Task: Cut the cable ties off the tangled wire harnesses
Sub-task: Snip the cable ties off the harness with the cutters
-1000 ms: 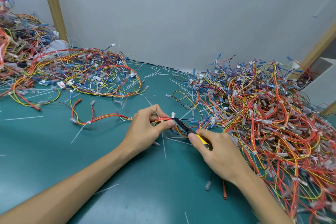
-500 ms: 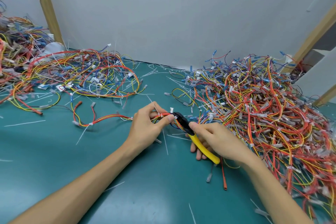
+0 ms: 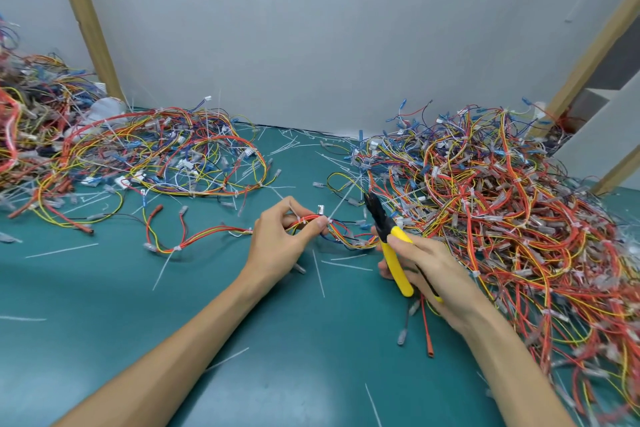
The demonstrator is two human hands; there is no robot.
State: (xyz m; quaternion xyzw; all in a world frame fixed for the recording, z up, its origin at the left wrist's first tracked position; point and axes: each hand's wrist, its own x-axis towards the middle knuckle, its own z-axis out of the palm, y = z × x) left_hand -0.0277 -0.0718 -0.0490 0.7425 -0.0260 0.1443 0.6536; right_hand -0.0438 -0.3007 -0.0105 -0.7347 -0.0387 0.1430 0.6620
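the left hand (image 3: 280, 243) pinches one harness (image 3: 207, 236) between thumb and fingers, its length running sideways to the right hand (image 3: 429, 270), which is wrapped round one pair of yellow cutters (image 3: 393, 246). the cable tie (image 3: 327, 219) sits just off the left thumb tip, tail slanting toward the cutter nose, which stands apart to its right. perhaps four ties show on this harness, though blur hides some.

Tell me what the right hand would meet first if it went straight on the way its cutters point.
Probably the yellow wire loop lying just beyond the tip of the cutters held by the right hand. Depth is unclear; it might pass above.
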